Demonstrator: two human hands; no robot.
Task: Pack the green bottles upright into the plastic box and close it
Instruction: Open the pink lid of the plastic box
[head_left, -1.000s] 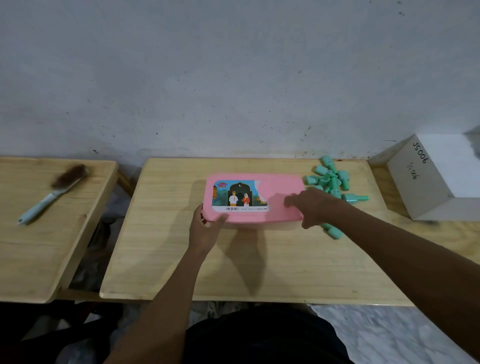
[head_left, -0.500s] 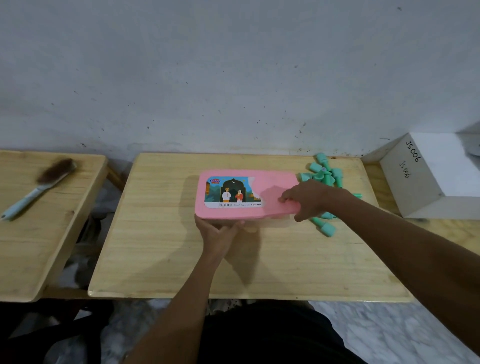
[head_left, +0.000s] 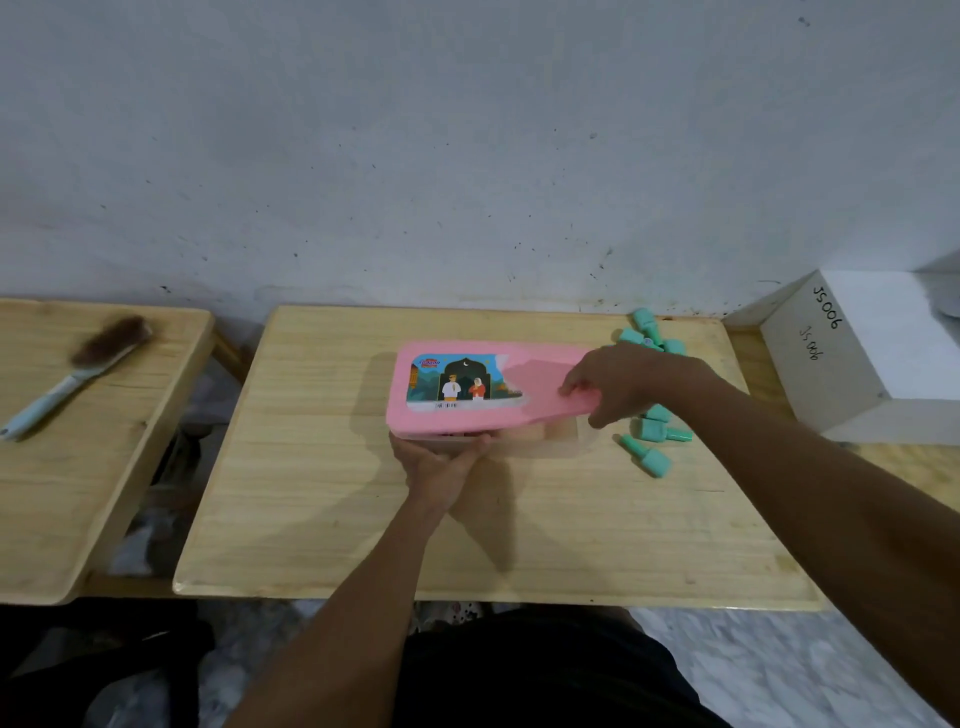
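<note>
A clear plastic box (head_left: 563, 441) with a pink lid (head_left: 540, 382) stands in the middle of the wooden table (head_left: 322, 519). The lid bears a picture label and is tilted up at its near right corner, so the box's clear wall shows beneath. My right hand (head_left: 623, 384) grips that right end of the lid, fingers on top and thumb under the edge. My left hand (head_left: 441, 462) holds the box's near left wall. Several green bottles (head_left: 652, 457) lie on their sides to the right of the box, partly hidden behind my right hand.
A white box (head_left: 852, 364) marked JS006 sits at the right. On a second wooden table (head_left: 78, 493) to the left lies a brush (head_left: 78, 374) with a light blue handle. A grey wall rises behind both tables.
The right end of the pink lid has lifted off the box. My left hand slid from the lid's left corner down to the box's near wall.
</note>
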